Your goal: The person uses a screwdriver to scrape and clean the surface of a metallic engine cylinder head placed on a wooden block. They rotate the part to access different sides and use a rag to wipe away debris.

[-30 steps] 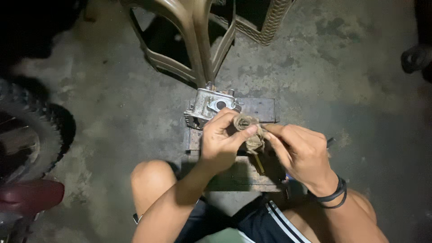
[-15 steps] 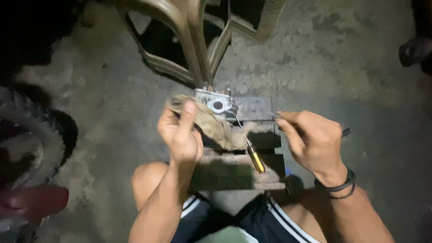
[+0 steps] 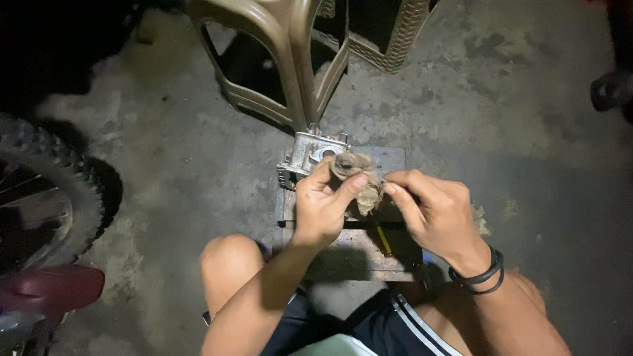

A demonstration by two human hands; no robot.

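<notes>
My left hand (image 3: 323,204) pinches a crumpled brown rag (image 3: 356,177) between thumb and fingers. My right hand (image 3: 432,211) is closed on a thin metal tool whose tip goes into the rag. Both hands hover over a low wooden block (image 3: 359,247). A silver metal engine part (image 3: 310,155) stands on the block's far left corner, just beyond my left hand. A yellow-handled screwdriver (image 3: 384,240) lies on the block under my hands.
A brown plastic stool (image 3: 277,59) stands right behind the block, with a woven basket (image 3: 389,46) further back. A knobby motorcycle tyre (image 3: 46,191) and red fender (image 3: 53,290) sit at the left. My bare knees frame the block on the concrete floor (image 3: 527,132).
Half a second ago my hands were apart with the rag stretched out; now they have come together again, the rag bunched at the tool's tip.
</notes>
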